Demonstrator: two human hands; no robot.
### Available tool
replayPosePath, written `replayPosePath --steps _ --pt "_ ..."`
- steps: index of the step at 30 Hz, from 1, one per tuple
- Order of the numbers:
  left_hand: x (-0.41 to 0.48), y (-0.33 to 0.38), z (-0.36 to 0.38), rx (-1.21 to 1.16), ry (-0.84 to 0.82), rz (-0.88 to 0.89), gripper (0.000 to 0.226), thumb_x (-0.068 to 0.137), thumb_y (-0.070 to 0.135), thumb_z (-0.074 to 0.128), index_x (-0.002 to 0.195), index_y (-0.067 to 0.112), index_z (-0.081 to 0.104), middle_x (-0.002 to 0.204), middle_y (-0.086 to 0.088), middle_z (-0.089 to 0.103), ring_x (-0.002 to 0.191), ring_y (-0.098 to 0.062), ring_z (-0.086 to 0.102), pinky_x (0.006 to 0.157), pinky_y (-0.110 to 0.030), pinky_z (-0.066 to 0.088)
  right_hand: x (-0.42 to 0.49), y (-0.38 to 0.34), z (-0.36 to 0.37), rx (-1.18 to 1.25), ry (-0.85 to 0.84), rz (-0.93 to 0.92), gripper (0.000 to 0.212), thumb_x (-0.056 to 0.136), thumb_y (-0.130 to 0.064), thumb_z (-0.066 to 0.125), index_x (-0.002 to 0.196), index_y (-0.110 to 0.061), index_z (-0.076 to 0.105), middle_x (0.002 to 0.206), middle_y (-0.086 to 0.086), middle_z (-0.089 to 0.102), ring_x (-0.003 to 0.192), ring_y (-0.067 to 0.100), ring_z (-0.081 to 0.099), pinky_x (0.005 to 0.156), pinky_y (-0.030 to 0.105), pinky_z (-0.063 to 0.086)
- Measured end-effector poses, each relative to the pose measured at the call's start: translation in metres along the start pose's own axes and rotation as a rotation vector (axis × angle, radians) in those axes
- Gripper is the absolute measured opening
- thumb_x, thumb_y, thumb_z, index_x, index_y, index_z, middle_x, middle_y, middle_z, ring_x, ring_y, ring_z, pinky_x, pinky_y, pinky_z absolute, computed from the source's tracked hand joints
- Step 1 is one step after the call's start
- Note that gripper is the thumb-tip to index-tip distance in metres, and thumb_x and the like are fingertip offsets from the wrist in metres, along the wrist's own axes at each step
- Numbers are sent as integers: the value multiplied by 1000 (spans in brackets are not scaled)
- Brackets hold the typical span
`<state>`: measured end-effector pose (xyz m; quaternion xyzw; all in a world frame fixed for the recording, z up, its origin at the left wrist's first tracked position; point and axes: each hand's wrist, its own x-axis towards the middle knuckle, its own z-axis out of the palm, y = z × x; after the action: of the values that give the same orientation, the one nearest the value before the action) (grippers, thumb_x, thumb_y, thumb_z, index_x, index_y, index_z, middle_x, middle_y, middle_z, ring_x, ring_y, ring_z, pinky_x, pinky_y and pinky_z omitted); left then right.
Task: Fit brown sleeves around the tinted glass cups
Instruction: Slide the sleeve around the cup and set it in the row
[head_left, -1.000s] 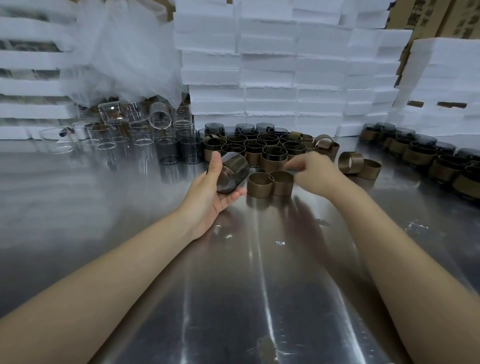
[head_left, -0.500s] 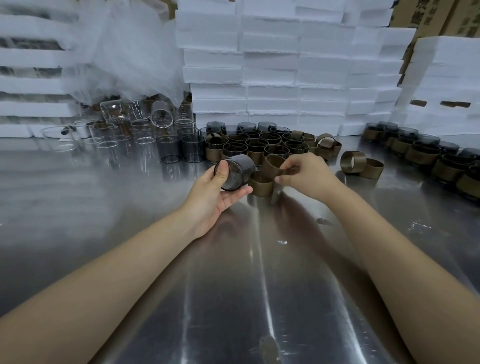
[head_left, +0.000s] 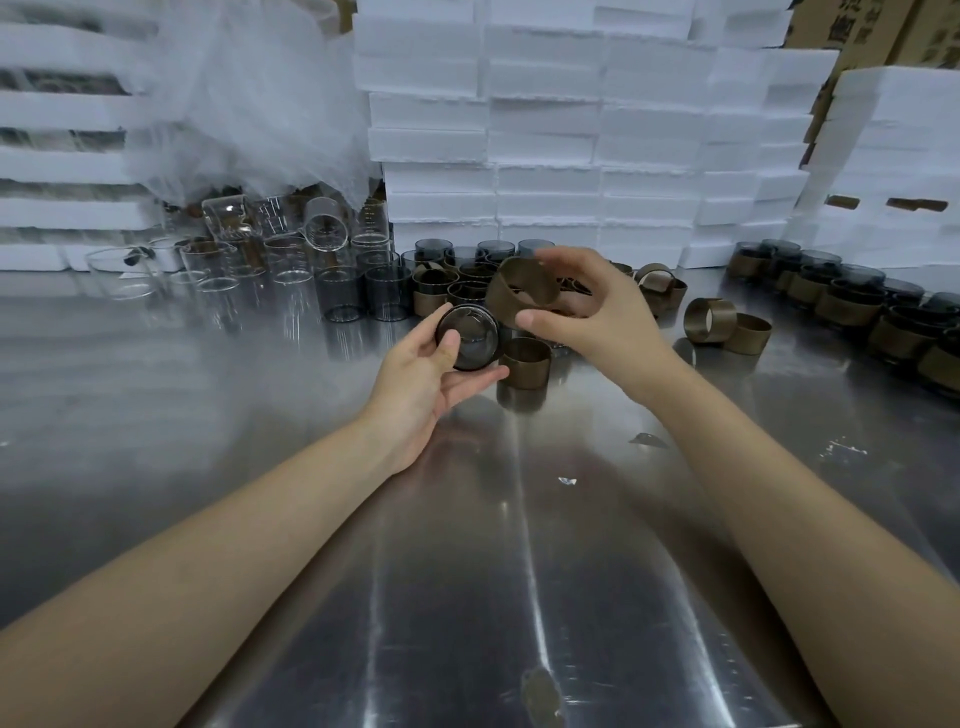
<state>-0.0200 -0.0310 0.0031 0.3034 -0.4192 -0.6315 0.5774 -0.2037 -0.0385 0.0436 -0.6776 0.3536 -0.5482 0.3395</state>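
Note:
My left hand (head_left: 423, 379) grips a tinted glass cup (head_left: 470, 338) on its side, its base turned toward me. Just right of it and a little higher, my right hand (head_left: 587, 317) holds a brown sleeve (head_left: 524, 291) by thumb and fingers, its opening tilted toward the cup; sleeve and cup are close, nearly touching. A second loose brown sleeve (head_left: 525, 362) stands on the metal table (head_left: 493, 571) right below them.
Sleeved tinted cups (head_left: 457, 283) cluster behind my hands, and another row of sleeved cups (head_left: 841, 296) runs along the right. Two loose sleeves (head_left: 727, 327) lie at right. Clear glasses (head_left: 270, 260) stand at back left. White foam trays (head_left: 545, 130) are stacked behind.
My right hand picked one of the two sleeves off the table and lifted it beside the cup. My left hand turned the cup so its base faces me.

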Motion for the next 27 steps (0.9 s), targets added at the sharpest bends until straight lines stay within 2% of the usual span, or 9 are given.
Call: replayPosePath --steps 2,5,8,11,14,17,23,25,27 --pt "-1 1 0 10 22 18 41 101 5 47 142 8 47 133 -17 60 101 -41 68 89 -40 58 -2 -2 4 -74 -44 -43 40 75 -3 80 105 -24 65 116 -4 65 101 13 68 83 27 56" --pt "-3 1 2 37 34 54 40 96 2 54 136 7 54 129 -13 64 102 -39 68 79 -37 61 -4 -1 10 -144 -115 -50 30 78 5 74 94 -20 68 130 2 59 109 13 64 94 31 52" --pt "-4 -1 3 96 30 64 42 94 0 56 136 7 55 126 -10 66 105 -36 68 78 -37 61 -6 1 15 -114 -160 -5 26 92 1 59 109 -17 66 135 -1 54 107 3 62 82 24 55" --pt "-3 -1 3 141 35 55 42 95 -1 57 136 8 56 125 -10 66 101 -35 70 78 -38 61 -4 3 17 -137 -113 -3 27 102 -4 42 117 -13 63 128 -2 57 104 4 60 73 22 55" --pt "-4 -1 4 168 52 36 42 94 -3 57 135 7 56 124 -10 67 91 -36 72 74 -34 62 -3 6 19 -205 -53 -40 31 98 4 40 109 -17 60 116 -2 63 99 12 62 66 20 53" --pt "-5 -2 5 151 47 47 32 89 -1 64 120 3 61 116 -16 69 89 -38 72 69 -34 62 -5 7 21 -205 -37 -68 39 92 10 43 102 -28 47 109 -2 70 95 12 68 65 22 52" --pt "-4 -1 4 181 57 54 11 92 -1 59 103 2 58 111 -20 69 86 -40 72 76 -50 60 -4 9 24 -374 16 -120 26 97 -2 50 107 -17 69 95 -8 71 79 3 67 59 19 55" --pt "-4 -1 6 210 32 50 9 98 12 54 100 4 57 111 -16 68 87 -41 72 80 -53 58 -6 9 25 -537 57 -226 27 96 -4 51 112 -13 71 90 -8 69 72 -2 65 64 12 51" --pt "-5 -1 7 247 -6 69 19 97 25 59 99 7 57 104 -9 70 89 -38 72 78 -46 60 -7 6 26 -666 40 -315 29 95 -3 52 115 -11 71 82 -7 69 65 -6 57 66 6 41"
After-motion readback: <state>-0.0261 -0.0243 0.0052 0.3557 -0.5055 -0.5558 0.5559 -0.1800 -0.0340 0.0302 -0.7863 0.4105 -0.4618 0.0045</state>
